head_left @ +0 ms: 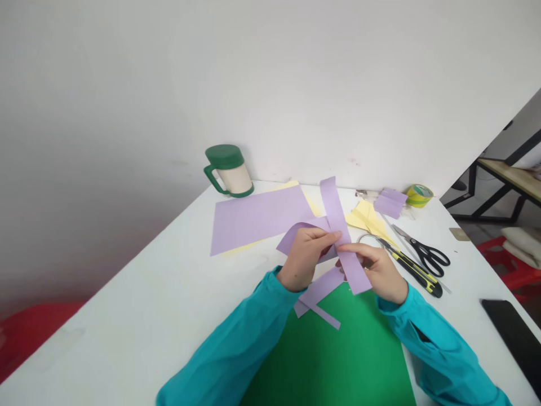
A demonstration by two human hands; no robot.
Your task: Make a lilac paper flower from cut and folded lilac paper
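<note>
Between my two hands is a long purple paper strip [333, 203], held up and slanting from top left to lower right. My left hand [305, 254] pinches the strip near its middle, thumb on top. From the right, my right hand [378, 268] grips the same strip with its index finger across the front; its other fingers are partly hidden behind. A wider purple paper piece [291, 238] sticks out behind my left hand, and I cannot tell if it joins the strip. Below lie purple paper offcuts [323, 290] on the edge of a green sheet [338, 355].
A purple sheet [257, 217] lies over yellow paper at the back, beside a green-lidded mug [231, 172]. To the right are folded yellow paper [367, 217], a utility knife [416, 270], scissors [425, 251], a tape roll [419, 195] and a black flat object [511, 332].
</note>
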